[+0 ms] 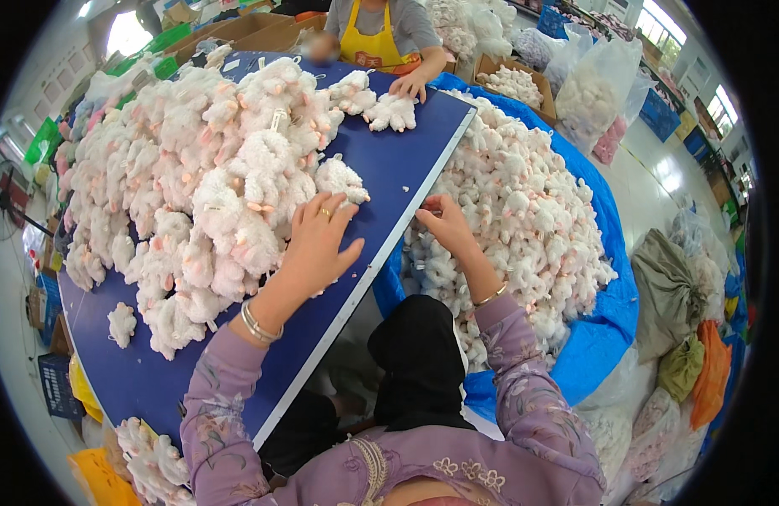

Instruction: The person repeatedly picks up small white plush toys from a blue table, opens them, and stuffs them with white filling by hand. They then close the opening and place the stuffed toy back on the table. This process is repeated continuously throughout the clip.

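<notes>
My left hand (322, 244) reaches over the blue table with fingers spread. Its fingertips are at the near side of a small white plush toy (341, 179), and a ring is on one finger. Beside the hand rises a big heap of white fluffy plush toys (238, 194) with pink parts. My right hand (450, 226) hovers by the table's metal-trimmed edge, fingers loosely bent, thumb and forefinger slightly apart with nothing visible between them. Beneath and beyond it, a large pile of white plush toys (524, 219) fills a container lined with blue sheeting (604, 253).
Across the blue table (398, 164), a person in a yellow apron (368, 42) rests a hand on another plush toy (391, 111). One toy (121, 325) lies apart at the left. Stuffed sacks (668, 282) and clear bags (596, 88) stand at the right.
</notes>
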Demonstrator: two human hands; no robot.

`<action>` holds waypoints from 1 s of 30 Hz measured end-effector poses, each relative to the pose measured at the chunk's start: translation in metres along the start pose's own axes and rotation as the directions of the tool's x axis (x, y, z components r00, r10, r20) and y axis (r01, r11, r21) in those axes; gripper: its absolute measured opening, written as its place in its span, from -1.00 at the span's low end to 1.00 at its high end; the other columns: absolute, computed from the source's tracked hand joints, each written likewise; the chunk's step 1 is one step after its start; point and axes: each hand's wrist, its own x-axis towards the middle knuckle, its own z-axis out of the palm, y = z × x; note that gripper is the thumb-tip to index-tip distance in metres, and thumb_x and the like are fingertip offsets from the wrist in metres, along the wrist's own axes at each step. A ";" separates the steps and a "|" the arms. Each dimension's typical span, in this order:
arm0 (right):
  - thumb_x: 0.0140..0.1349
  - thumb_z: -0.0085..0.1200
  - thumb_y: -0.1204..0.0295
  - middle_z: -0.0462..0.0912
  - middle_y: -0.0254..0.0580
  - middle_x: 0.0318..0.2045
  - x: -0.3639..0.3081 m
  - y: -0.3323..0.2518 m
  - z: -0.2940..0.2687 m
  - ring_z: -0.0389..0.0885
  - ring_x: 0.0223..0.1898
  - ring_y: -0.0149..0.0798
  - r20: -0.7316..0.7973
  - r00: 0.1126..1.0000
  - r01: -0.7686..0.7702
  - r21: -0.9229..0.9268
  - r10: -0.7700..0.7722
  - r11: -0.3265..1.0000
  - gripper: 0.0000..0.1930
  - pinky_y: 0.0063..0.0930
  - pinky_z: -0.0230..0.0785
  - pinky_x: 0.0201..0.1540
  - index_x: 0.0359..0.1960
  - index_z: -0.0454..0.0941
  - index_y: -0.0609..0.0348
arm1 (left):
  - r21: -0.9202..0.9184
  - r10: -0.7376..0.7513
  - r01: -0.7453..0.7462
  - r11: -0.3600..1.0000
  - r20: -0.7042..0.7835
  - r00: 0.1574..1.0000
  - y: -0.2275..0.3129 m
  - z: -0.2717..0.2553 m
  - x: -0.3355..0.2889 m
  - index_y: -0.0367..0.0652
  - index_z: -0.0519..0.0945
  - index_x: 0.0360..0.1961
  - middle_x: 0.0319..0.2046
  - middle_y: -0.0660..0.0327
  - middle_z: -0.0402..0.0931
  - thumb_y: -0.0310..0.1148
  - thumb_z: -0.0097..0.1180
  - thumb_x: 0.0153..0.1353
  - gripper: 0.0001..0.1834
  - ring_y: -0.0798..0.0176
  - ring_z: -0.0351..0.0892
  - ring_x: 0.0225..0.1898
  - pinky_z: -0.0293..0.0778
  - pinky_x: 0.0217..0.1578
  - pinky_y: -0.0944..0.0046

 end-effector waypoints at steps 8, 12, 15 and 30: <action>0.18 0.20 0.36 0.61 -0.20 -0.32 -0.016 -0.024 0.026 0.57 -0.27 -0.38 -0.010 0.999 0.049 0.085 -0.048 0.995 -0.71 -0.48 0.44 -0.19 -0.16 0.51 0.29 | -0.075 -0.119 0.112 0.991 -0.088 0.989 0.021 -0.012 -0.089 -0.16 0.55 -0.06 0.10 0.10 0.43 -0.36 0.25 0.04 -0.61 -0.03 0.25 0.25 0.08 0.24 -0.11; 0.22 0.16 0.37 0.61 -0.27 -0.32 -0.039 -0.066 0.073 0.56 -0.33 -0.45 0.084 0.974 0.207 0.051 -0.211 0.977 -0.70 -0.54 0.44 -0.25 -0.10 0.49 0.30 | -0.035 -0.238 0.235 0.971 -0.106 0.966 0.023 -0.018 -0.123 -0.15 0.55 -0.02 0.15 0.09 0.39 -0.34 0.24 0.04 -0.58 -0.01 0.21 0.28 0.03 0.26 -0.16; 0.18 0.23 0.33 0.61 -0.20 -0.25 -0.064 -0.090 0.114 0.56 -0.28 -0.37 0.215 0.962 0.152 0.102 -0.171 0.983 -0.62 -0.47 0.45 -0.16 -0.05 0.48 0.30 | -0.026 -0.293 0.292 0.956 -0.146 0.945 0.019 -0.019 -0.144 -0.17 0.49 0.06 0.23 0.06 0.30 -0.38 0.26 0.01 -0.48 -0.06 0.19 0.28 0.07 0.27 -0.12; 0.17 0.16 0.22 0.65 -0.01 -0.30 -0.148 -0.093 0.203 0.64 -0.28 -0.09 0.277 0.877 0.395 0.050 -0.392 0.918 -0.61 -0.30 0.45 -0.19 -0.07 0.49 0.22 | -0.257 -0.474 0.414 0.873 -0.250 0.844 0.023 -0.035 -0.221 -0.19 0.45 -0.01 0.25 -0.06 0.25 -0.54 0.21 0.02 -0.55 -0.13 0.26 0.19 0.26 0.17 0.03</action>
